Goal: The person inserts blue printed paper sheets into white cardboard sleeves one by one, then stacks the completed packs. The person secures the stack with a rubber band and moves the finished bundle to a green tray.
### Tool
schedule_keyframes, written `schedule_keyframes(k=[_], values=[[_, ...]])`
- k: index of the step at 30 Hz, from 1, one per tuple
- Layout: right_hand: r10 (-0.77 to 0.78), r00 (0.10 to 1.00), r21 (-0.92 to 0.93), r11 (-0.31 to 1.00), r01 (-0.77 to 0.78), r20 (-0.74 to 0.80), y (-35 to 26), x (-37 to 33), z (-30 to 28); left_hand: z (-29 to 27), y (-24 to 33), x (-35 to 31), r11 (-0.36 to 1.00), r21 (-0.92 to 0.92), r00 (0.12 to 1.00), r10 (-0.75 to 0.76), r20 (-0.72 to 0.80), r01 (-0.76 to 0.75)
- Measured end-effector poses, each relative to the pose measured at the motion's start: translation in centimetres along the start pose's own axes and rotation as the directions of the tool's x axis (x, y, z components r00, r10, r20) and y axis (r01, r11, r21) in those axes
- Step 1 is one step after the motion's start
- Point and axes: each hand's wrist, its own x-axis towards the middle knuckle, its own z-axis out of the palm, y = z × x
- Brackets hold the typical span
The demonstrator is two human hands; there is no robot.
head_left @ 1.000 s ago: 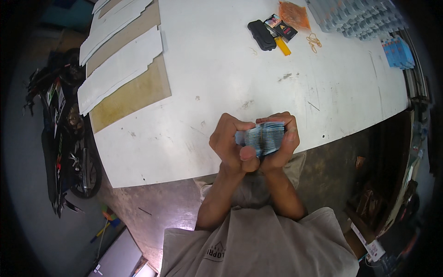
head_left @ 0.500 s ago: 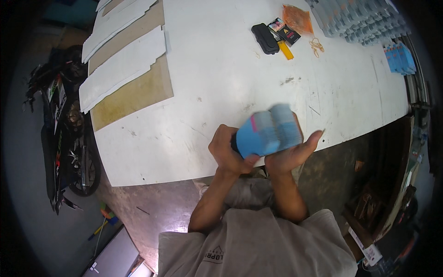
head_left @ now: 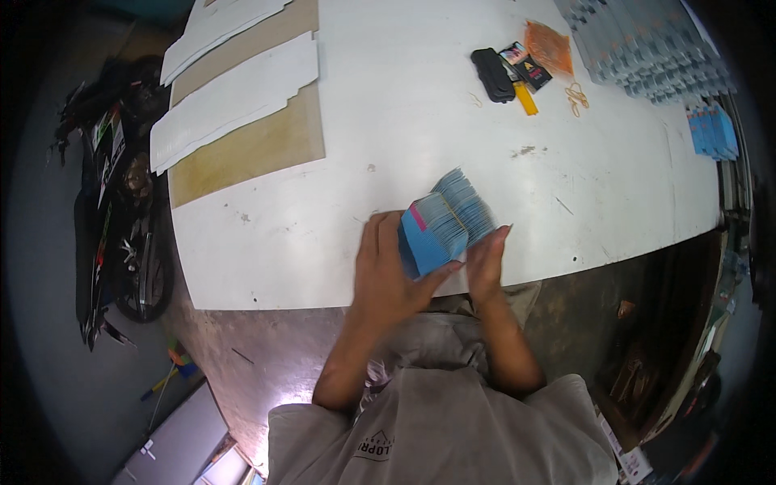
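A thick bundle of blue flat card pieces, with pale edges and a pink patch on one corner, sits between my hands over the near part of the table. A thin tan rubber band crosses its edges. My left hand holds the bundle's left side, fingers along its face and thumb by the near corner. At the right near side, my right hand grips the bundle, its fingers partly hidden. Whether the bundle touches the table I cannot tell.
White sheets lie over brown boards at the left. Far right are a black pouch, a yellow lighter, an orange bag, loose rubber bands, grey stacks and blue bundles. A motorcycle stands left.
The bundle has turned and come lower and nearer to me. My left hand has spread along its side, and my right thumb has drawn in against it. The view has shifted slightly.
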Motion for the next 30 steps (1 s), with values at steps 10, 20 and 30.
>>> schedule_keyframes(k=[10,20,30], values=[[-0.085,0.788,-0.734,0.316,0.602,0.610,-2.6,1.4,1.0,-1.2,-3.2,1.1,0.803,0.571,0.928,-0.065,0.366,-0.170],[-0.158,0.881,-0.433,0.824,0.366,0.445,-1.6,1.7,2.4,0.5,-7.4,-4.9,0.878,-0.455,0.942,-0.266,-0.206,0.149],[-0.090,0.841,-0.348,0.883,0.316,0.533,-0.3,2.8,3.6,-0.4,-7.6,-6.9,0.868,-0.493,0.966,-0.173,-0.193,0.058]])
